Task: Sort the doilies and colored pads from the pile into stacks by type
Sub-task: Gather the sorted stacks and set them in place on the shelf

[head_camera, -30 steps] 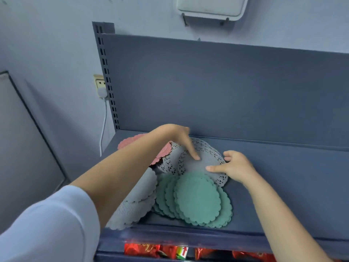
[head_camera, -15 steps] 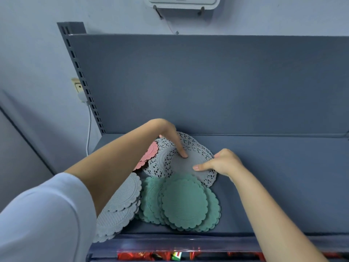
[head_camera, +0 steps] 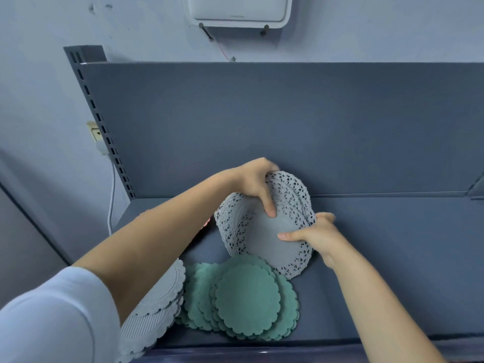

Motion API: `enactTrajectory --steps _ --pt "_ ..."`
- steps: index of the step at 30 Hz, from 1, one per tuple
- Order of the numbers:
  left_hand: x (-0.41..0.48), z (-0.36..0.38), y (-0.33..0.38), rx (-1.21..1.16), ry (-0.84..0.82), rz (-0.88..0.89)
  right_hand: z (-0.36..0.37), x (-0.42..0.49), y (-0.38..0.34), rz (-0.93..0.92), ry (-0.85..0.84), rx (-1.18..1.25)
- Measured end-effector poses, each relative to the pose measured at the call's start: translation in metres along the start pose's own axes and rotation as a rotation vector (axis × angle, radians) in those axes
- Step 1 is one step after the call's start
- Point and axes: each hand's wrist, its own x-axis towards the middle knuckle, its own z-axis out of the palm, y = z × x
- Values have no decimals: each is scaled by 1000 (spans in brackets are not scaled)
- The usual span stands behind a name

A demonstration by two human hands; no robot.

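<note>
Together, left hand (head_camera: 255, 183) and right hand (head_camera: 315, 238) clasp doilies (head_camera: 258, 233).

Dim, bluish, even light; soft focus, wide-angle bending at edges.

Person as seen from the head camera. Left arm (head_camera: 157, 244): the upper part is covered by a sleeve (head_camera: 52, 318) of plain, smooth cloth, white with a faint blue cast, loose in fit, ending in a rounded hem near the elbow. Below the hem the forearm and left hand (head_camera: 255, 184) are bare. Right arm (head_camera: 379, 305): bare along all its visible length, from the lower frame edge to the right hand (head_camera: 314, 237). Fingers (head_camera: 290, 235) of both hands are bare; nail detail is too small to tell.
</note>
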Motion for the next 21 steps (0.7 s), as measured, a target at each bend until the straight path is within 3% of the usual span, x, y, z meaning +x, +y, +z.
enactTrajectory --steps 3,6,9,16,21 --pt "9 0 31 7 34 149 -21 0 7 -16 -64 295" --pt "15 0 64 -29 79 246 -53 -9 10 -116 -219 440" --pt "23 5 98 -163 95 310 -93 -16 13 -217 -241 531" --pt "57 62 213 -439 79 490 -218 -55 42 -406 44 576" --pt "115 131 303 -406 43 606 -318 -91 82 -486 328 572"
